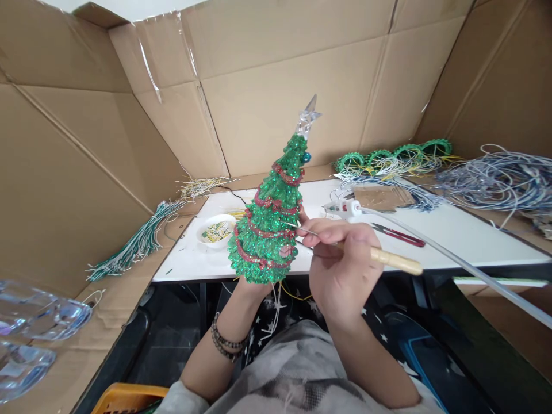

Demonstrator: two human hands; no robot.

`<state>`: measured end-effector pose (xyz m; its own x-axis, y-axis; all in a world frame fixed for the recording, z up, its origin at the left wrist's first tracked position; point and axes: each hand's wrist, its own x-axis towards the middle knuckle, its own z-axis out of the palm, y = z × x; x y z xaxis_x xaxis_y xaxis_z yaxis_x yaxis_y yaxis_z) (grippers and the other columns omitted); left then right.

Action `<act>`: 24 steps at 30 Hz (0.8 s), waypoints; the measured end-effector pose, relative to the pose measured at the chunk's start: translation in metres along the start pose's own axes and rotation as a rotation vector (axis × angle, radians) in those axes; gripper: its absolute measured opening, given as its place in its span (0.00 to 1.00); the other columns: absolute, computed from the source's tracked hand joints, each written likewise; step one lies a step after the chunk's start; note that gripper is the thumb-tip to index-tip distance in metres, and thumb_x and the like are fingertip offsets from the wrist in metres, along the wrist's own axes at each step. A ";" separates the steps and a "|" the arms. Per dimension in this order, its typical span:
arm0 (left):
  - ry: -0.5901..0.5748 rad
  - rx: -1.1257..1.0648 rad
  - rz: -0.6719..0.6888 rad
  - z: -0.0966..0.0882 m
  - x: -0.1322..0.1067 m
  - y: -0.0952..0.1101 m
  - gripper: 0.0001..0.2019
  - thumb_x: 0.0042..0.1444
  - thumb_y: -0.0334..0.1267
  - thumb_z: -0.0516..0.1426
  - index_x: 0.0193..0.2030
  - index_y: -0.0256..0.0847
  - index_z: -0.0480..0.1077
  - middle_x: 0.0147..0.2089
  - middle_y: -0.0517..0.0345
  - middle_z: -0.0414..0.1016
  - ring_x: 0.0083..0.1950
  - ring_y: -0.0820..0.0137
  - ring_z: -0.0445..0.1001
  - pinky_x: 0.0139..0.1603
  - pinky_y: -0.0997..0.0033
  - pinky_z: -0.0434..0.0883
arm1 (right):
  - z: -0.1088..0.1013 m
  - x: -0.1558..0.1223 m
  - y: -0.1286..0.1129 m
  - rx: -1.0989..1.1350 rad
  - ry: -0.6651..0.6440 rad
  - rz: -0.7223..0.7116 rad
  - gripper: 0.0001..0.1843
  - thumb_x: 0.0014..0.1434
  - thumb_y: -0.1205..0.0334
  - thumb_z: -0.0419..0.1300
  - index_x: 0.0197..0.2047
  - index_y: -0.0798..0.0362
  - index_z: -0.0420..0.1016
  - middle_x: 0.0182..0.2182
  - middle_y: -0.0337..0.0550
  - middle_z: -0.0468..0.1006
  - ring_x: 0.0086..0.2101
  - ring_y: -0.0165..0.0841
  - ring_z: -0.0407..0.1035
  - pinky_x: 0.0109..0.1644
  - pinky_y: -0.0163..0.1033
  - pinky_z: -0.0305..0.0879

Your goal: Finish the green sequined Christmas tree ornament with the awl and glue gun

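A glittery green miniature Christmas tree (269, 221) with red garlands leans slightly to the right over the table's front edge. On its top sits a clear star (307, 119). My left hand (255, 287) holds the tree from below and behind, with most of its fingers hidden by the tree. Pale and yellow wires hang from the tree's underside. In my right hand (340, 259), closed around it, is an awl (394, 260) with a light wooden handle. Its thin metal shaft points left, and the tip meets the tree's right side around mid-height.
A white bowl (211, 231) of wire clippings stands left on the white table (457, 241). A glue gun (342, 208) with a long clear stick and red-handled snips (401, 234) lie right. Wire bundles (500, 181) and several green trees (379, 156) lie along the cardboard walls.
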<state>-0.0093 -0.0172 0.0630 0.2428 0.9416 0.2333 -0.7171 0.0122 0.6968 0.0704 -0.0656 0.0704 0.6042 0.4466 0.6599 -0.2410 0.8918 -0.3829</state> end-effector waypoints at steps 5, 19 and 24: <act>-0.072 0.088 0.028 -0.010 -0.002 -0.003 0.15 0.50 0.40 0.65 0.46 0.45 0.77 0.42 0.55 0.80 0.39 0.66 0.78 0.30 0.71 0.78 | 0.001 -0.005 0.001 -0.103 -0.016 -0.170 0.14 0.68 0.59 0.54 0.34 0.46 0.79 0.25 0.35 0.79 0.32 0.32 0.76 0.45 0.47 0.75; -0.144 0.091 0.052 0.002 -0.006 -0.002 0.12 0.53 0.32 0.60 0.44 0.47 0.79 0.43 0.59 0.80 0.45 0.69 0.78 0.46 0.71 0.78 | -0.001 -0.002 -0.003 -0.025 -0.011 0.005 0.17 0.68 0.55 0.55 0.29 0.47 0.77 0.21 0.34 0.75 0.30 0.31 0.74 0.48 0.45 0.74; -0.120 0.073 0.043 0.004 -0.005 -0.003 0.10 0.59 0.35 0.56 0.40 0.48 0.81 0.38 0.59 0.80 0.40 0.69 0.78 0.46 0.70 0.79 | -0.001 -0.001 -0.003 -0.001 -0.023 0.023 0.17 0.68 0.56 0.55 0.29 0.47 0.78 0.21 0.34 0.75 0.29 0.30 0.74 0.48 0.44 0.75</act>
<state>-0.0055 -0.0234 0.0627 0.2927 0.8937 0.3401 -0.6802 -0.0554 0.7309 0.0713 -0.0694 0.0701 0.5810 0.4690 0.6652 -0.2539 0.8810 -0.3993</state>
